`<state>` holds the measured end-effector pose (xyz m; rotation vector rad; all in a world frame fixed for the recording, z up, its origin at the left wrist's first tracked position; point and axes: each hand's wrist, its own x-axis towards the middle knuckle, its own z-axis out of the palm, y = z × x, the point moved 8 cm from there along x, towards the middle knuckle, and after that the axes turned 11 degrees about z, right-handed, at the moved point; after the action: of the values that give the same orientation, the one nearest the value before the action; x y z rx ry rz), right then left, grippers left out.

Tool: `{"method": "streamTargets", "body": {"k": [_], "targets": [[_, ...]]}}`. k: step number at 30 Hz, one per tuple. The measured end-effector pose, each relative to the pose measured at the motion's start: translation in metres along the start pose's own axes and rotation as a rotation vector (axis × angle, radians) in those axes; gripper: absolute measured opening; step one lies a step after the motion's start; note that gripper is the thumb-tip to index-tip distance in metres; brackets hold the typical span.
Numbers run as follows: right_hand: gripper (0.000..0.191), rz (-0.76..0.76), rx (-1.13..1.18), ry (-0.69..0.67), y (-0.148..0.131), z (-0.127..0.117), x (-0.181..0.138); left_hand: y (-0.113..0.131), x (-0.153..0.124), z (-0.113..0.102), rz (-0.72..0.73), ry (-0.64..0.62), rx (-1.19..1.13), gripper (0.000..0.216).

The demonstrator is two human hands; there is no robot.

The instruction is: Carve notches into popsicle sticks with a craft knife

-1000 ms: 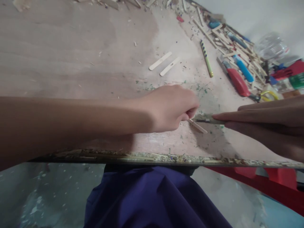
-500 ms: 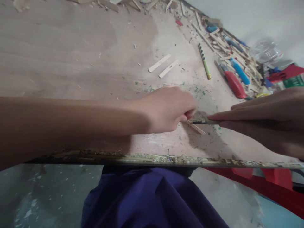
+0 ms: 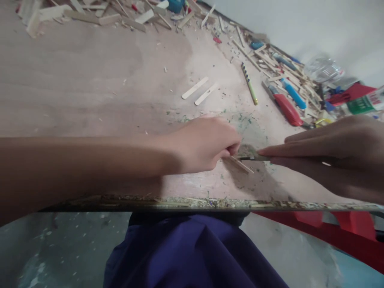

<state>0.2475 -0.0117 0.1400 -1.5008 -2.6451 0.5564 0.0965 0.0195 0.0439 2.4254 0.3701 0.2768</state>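
Observation:
My left hand (image 3: 214, 142) is closed on a wooden craft stick (image 3: 242, 165), pressing it to the tabletop; the stick's free end sticks out to the lower right. From the right, my right hand (image 3: 327, 156) grips a craft knife (image 3: 255, 158) with a slim grey handle. Its narrow blade reaches the stick just beside my left fingertips; whether it cuts into the wood I cannot tell. Much of the handle is hidden in my fingers. Beyond my left hand lie two more craft sticks, one plain (image 3: 195, 88) and one with a small slot (image 3: 206, 94).
A green pencil (image 3: 249, 84), a red utility knife (image 3: 287, 109) and a blue-handled tool (image 3: 294, 93) lie right of centre. Piled wood strips (image 3: 303, 80) line the wall, near a clear plastic bottle (image 3: 360, 102). Wood scraps (image 3: 102, 18) cover the far edge; a red stool (image 3: 318, 232) stands below.
The view has tilted up slightly, so more scraps show at the far edge. Both hands keep their hold, and the stick has turned or tilted a little under the blade.

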Motion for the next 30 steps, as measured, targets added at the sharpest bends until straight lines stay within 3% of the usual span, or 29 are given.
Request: {"method": "streamTargets", "body": {"k": [2,4,9,15,20,23,25,30], "targets": [[0.033,-0.115,-0.027,-0.072,-0.003,0.005,-0.013,0.001,-0.001,0.001,0.036,0.007,0.019,0.021],[0.030,-0.130,-0.043,-0.044,-0.002,0.003,-0.022,0.001,-0.003,0.002,0.082,0.039,0.032,0.021],[0.025,-0.028,-0.075,0.095,-0.009,0.009,-0.042,0.002,-0.015,0.004,0.242,0.141,0.047,0.019],[0.027,0.127,0.009,0.219,-0.022,0.045,-0.076,0.006,-0.028,0.001,0.300,0.225,0.127,0.033],[0.033,0.215,0.173,0.229,-0.021,0.076,-0.096,0.018,-0.035,0.004,0.250,0.180,0.024,0.030],[0.035,0.223,0.222,0.242,-0.018,0.081,-0.099,0.020,-0.035,-0.002,0.211,0.170,-0.032,0.024],[0.031,0.214,0.220,0.262,-0.015,0.079,-0.097,0.019,-0.033,-0.008,0.217,0.180,0.063,0.024],[0.028,0.186,0.203,0.305,-0.009,0.075,-0.088,0.012,-0.032,0.006,0.290,0.076,0.292,0.059]]}}
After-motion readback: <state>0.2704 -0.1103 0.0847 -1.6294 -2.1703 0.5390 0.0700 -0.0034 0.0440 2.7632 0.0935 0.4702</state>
